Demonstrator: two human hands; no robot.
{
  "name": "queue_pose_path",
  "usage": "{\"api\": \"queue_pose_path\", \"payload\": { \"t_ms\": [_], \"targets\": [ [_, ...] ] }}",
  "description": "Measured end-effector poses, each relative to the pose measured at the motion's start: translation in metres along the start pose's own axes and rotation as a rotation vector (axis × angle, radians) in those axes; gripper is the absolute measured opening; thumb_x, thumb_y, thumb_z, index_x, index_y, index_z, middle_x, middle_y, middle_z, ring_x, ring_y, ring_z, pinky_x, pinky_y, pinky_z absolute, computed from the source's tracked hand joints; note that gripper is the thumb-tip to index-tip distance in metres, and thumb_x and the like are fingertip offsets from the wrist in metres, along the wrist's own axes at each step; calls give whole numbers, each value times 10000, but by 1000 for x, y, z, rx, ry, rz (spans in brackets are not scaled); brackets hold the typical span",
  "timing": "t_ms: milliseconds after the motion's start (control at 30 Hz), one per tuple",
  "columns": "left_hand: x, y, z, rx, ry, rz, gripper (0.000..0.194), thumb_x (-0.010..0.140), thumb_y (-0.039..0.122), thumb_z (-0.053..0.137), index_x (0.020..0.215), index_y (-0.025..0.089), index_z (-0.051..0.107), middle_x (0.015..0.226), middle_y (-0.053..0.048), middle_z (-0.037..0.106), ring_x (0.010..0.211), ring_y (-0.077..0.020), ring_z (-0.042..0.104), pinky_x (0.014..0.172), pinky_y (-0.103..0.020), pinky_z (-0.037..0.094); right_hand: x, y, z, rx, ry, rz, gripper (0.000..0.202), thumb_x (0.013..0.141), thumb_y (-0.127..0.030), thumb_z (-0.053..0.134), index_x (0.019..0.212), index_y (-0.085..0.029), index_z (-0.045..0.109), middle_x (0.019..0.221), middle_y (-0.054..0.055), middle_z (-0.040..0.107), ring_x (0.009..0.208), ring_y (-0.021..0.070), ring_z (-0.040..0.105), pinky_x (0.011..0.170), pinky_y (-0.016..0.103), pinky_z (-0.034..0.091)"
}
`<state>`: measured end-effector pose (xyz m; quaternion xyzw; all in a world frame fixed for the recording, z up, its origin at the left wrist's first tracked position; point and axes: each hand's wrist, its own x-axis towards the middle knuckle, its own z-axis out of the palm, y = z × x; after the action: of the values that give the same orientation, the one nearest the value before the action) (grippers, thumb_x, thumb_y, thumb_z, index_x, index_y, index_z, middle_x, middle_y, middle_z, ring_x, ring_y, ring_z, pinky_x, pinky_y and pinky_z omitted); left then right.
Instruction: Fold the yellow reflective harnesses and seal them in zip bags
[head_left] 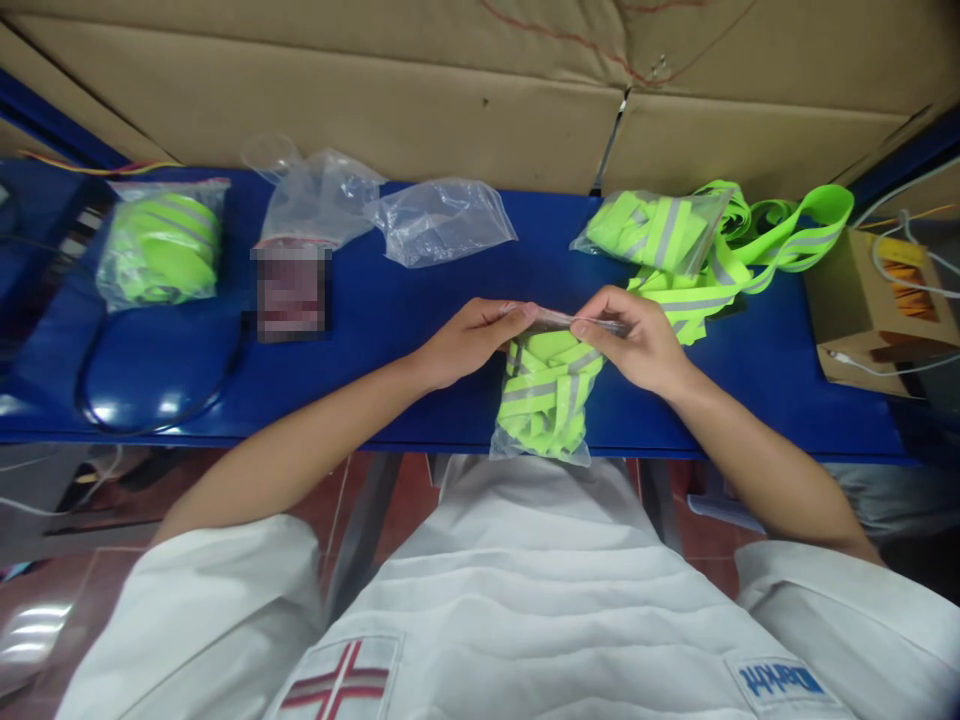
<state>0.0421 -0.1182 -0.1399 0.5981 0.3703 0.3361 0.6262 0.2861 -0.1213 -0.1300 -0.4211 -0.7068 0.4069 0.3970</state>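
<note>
Both hands pinch the top edge of a clear plastic bag (551, 400) that holds folded neon-yellow straps with grey stripes. My left hand (484, 335) grips the left part of that edge between thumb and fingers. On the right part, my right hand (628, 335) is closed the same way. The bag hangs below the hands, over the front edge of the blue table (420, 350). Just beyond my right hand lies another filled bag (656, 232), beside loose neon-yellow straps (802, 240).
At the far left is a filled bag (169, 245) behind a black cable (150, 430). Clear bags (446, 220) lie at the back near a blurred-out item (292, 290). A cardboard box (855, 310) with cables stands right. Cardboard (375, 100) lines the back.
</note>
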Motion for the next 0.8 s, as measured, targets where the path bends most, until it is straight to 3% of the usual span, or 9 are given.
{"api": "queue_pose_path", "payload": {
  "t_ms": [100,367,467,567,700,800],
  "targets": [
    [1,2,-3,32,59,52,531,925,659,741,1191,212,847,1187,-93,817,1138,-262,745,975,-315,567,0,0,-3,9,4,32,412,838,-601,854,827,-205,745,736,10,684,637,143,542,573,273,391],
    [6,2,-14,-59,245,54,454,744,568,925,958,170,879,1004,-112,830,891,-237,761,693,-281,602,6,13,-6,60,90,57,437,847,-658,815,875,-223,781,883,33,764,781,181,641,681,295,473],
    [5,3,-11,-104,305,48,356,752,488,906,880,158,868,938,-107,820,821,-222,741,581,-256,547,6,14,-6,59,87,74,489,833,-708,807,861,-222,766,800,21,721,709,164,592,624,284,438],
    [4,3,-10,-117,295,70,338,772,485,888,868,164,850,901,-82,799,759,-187,699,561,-254,532,5,14,-7,33,83,59,507,839,-715,802,828,-213,737,726,9,660,645,143,521,572,273,379],
    [6,-2,-12,-50,185,49,411,792,557,884,959,183,853,856,-54,765,684,-127,609,552,-226,460,5,14,-4,14,64,15,473,877,-677,786,829,-212,715,727,3,641,606,128,480,551,273,352],
    [6,-7,-11,67,207,99,426,809,588,868,925,178,846,753,-32,707,637,-111,531,547,-236,384,3,16,1,0,48,11,458,901,-667,763,848,-213,717,708,-5,619,574,123,459,532,277,332]
  ]
}}
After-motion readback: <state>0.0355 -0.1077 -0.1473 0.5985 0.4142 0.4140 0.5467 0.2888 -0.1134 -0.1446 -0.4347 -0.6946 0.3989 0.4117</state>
